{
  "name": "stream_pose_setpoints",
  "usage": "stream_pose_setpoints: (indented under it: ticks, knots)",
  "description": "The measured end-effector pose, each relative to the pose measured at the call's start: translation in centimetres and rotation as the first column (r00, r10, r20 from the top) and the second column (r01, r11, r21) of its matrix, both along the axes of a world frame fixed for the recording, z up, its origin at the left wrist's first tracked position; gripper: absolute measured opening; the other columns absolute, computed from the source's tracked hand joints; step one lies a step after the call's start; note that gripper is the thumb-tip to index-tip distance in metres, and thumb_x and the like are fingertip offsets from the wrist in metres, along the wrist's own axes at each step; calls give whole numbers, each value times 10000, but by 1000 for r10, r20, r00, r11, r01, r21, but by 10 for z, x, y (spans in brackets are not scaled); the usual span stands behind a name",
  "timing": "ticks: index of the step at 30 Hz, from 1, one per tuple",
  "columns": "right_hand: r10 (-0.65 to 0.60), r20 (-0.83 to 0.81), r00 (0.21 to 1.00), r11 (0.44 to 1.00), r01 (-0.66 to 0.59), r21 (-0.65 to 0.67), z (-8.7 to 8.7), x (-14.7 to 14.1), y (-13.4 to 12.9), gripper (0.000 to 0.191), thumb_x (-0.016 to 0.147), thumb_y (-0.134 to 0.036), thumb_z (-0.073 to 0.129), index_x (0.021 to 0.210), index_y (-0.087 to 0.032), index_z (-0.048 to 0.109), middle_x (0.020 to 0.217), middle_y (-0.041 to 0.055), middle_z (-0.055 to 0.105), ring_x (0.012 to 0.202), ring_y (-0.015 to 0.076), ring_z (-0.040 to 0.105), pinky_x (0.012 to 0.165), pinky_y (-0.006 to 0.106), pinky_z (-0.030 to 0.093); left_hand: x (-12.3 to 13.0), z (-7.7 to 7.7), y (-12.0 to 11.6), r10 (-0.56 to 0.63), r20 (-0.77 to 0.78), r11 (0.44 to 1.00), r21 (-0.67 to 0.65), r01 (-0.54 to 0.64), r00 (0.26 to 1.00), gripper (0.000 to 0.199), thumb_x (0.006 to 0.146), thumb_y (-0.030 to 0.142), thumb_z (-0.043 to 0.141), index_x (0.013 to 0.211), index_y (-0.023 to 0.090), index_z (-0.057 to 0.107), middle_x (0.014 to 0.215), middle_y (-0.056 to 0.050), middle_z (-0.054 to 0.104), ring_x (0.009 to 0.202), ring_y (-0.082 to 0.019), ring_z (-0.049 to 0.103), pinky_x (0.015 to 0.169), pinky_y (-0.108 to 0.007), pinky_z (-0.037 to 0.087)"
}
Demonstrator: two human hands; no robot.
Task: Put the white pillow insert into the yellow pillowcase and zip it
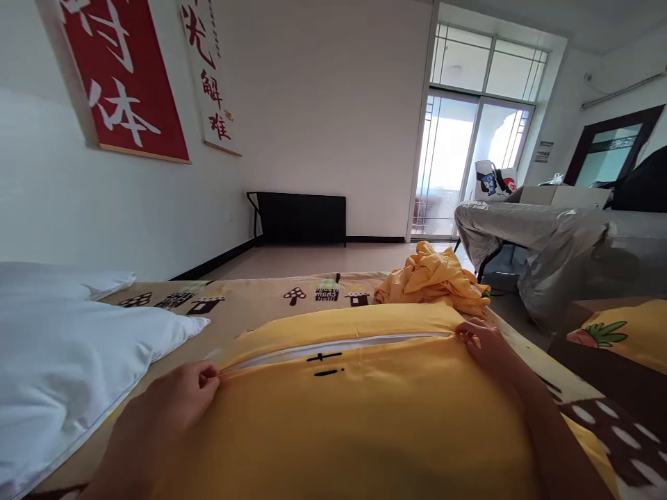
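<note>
A yellow pillow cover (365, 417) with small black marks lies on the patterned bedding, filling the lower middle of the view. Along its far side runs a long open slit, with white showing inside. At the slit's left end, my left hand (180, 392) pinches the edge of the cover between thumb and fingers. My right hand (482, 340) grips the edge at the slit's right end. The cover is stretched between the two hands. Just beyond its far right corner sits a crumpled heap of yellow cloth (432, 278).
White pillows (78, 354) lie at the left on the patterned bedding (250, 298). At the right, a box holds yellow cloth with a plant print (630, 333). Beyond stands a plastic-covered table (542, 222) bearing bags and a box. A black folded panel (302, 219) leans by the far wall.
</note>
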State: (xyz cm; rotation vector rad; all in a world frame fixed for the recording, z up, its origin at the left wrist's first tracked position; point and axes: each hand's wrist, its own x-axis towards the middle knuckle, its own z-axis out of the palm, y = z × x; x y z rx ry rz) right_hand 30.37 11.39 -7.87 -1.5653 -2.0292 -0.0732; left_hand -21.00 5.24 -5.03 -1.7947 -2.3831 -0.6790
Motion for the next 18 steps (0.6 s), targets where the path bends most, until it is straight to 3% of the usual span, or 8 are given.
stream_pose_setpoints:
  ticks: [2,5,8,11,14,18]
  knots:
    - [68,-40,997,998,-69,-7,1,-3,-2,320,787,-216,390,957,-214,661,1007,82,647,896,205,582,761,313,410,14,2,0,18,-135,1000,12,-17,991,212,766,296,375,675,204,543,795,-77,612,803,-276,581,654,-377,397]
    - [105,-82,991,989,-113,-99,5,-12,-5,278,786,-265,462,975,-236,664,987,45,655,845,180,586,721,278,416,41,0,6,-143,-197,978,124,169,970,207,762,255,355,746,179,546,878,-103,587,883,-270,558,755,-391,410]
    - [78,-44,996,981,-85,-176,9,-19,-6,239,721,-252,554,929,-268,671,906,-2,666,770,160,580,659,252,389,67,-5,10,-401,-196,869,229,439,895,178,749,234,392,820,177,545,890,-79,577,862,-227,546,784,-344,415]
    - [136,4,991,984,-135,-113,8,-14,-6,186,741,-220,530,877,-243,654,878,1,656,761,152,569,659,250,381,84,-8,8,-556,-249,743,279,608,793,178,773,228,432,912,202,538,968,-51,582,919,-206,539,796,-308,400]
    - [202,-66,977,977,-206,-57,-4,-2,-7,190,817,-243,473,896,-212,643,874,28,640,743,145,564,675,256,412,92,-8,4,-598,-288,689,292,663,748,150,828,241,443,941,224,541,993,-30,588,948,-191,538,814,-298,375]
    - [170,-208,963,984,-155,87,-30,5,-6,232,875,-288,438,948,-199,639,900,60,646,812,174,585,743,292,451,103,-14,4,-582,-337,675,308,671,740,158,857,214,420,948,234,547,976,-22,587,938,-189,533,827,-314,348]
